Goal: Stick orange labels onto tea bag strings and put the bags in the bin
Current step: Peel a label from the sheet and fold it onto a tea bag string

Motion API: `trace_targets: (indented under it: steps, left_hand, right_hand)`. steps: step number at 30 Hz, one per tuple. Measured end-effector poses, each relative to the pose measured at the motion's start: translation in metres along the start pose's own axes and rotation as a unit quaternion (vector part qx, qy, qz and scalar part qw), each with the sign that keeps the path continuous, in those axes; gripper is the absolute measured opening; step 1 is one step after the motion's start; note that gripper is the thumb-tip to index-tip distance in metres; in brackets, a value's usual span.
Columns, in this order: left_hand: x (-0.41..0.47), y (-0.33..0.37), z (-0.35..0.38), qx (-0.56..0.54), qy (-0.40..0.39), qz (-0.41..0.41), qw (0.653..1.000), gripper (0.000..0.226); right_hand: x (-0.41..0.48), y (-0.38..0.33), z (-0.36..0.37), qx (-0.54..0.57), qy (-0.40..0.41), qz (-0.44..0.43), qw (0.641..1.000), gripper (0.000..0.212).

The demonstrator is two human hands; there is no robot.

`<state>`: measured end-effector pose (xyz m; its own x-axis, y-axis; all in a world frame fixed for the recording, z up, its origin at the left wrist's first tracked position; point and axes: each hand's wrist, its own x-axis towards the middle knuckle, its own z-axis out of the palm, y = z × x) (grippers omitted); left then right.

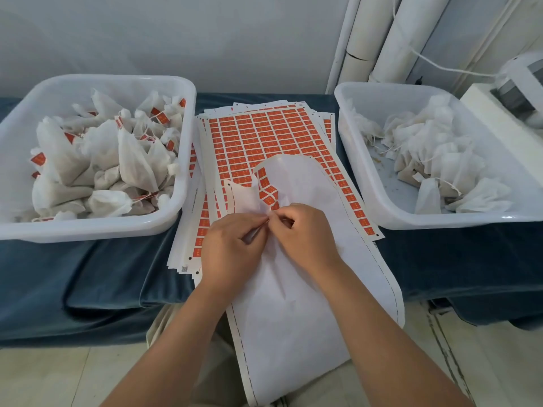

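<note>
Pinching with both: left hand (232, 248) and right hand (305, 236) clamped fingertip to fingertip at 1 spot, on the near edge of a label sheet (266, 192) curled up just beyond the grip. Judged to be picking 1 orange label free; too small to tell whether already lifted. No tea bag seen in either hand.

Well off to the right of the grip, in the right bin (440, 224): unlabelled tea bags (426, 160) in a tangled heap. Well off to the left, in the left bin (123, 230): labelled tea bags (97, 160). Under and beyond the grip: the stack of sheets (264, 136). Toward the body from the grip: spent backing paper (293, 304), hanging past the table edge.

Could tear the label, or drag up a neighbour, if pulled flat and fast. Could fold it glue to glue or leave it stuck on a fingertip, with 2 hands crowded on so small a piece. With no bag at the grip, would mean reaching right with bare adhesive exposed, apt to snag the curled sheet or hook several tangled strings at once. Could also pull the stack toward the body, dragged by the overhanging backing. Lastly, some risk of dropping a bag in the wrong place, given 2 look-alike bins.
</note>
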<state>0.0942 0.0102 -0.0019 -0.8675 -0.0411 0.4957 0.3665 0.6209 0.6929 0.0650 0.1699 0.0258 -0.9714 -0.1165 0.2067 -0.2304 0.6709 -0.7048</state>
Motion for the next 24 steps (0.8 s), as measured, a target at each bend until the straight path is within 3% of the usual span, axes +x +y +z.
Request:
trace_targets:
  steps: [7,13,17,20,24]
  left_hand:
    - [-0.002,0.002,0.002,0.051,0.031,0.042,0.997,0.019]
    - [-0.003,0.004,0.001,0.035,0.03,-0.024,0.999,0.012]
    - [-0.002,0.008,-0.001,-0.005,0.021,-0.104,0.994,0.025]
    - [-0.001,0.009,-0.002,-0.022,-0.001,-0.107,0.994,0.027]
    - [0.0,0.009,-0.005,-0.054,-0.015,-0.117,0.992,0.018]
  right_hand:
    - [0.001,0.002,0.002,0.024,0.017,0.018,0.999,0.035]
    - [0.0,0.008,-0.002,0.081,0.0,0.034,0.996,0.032]
    - [0.0,0.01,-0.006,0.126,-0.006,0.068,0.99,0.03]
    - [-0.002,0.011,-0.004,0.1,-0.009,0.043,0.994,0.018]
    - [-0.004,0.011,0.001,0.038,0.003,-0.009,0.999,0.021]
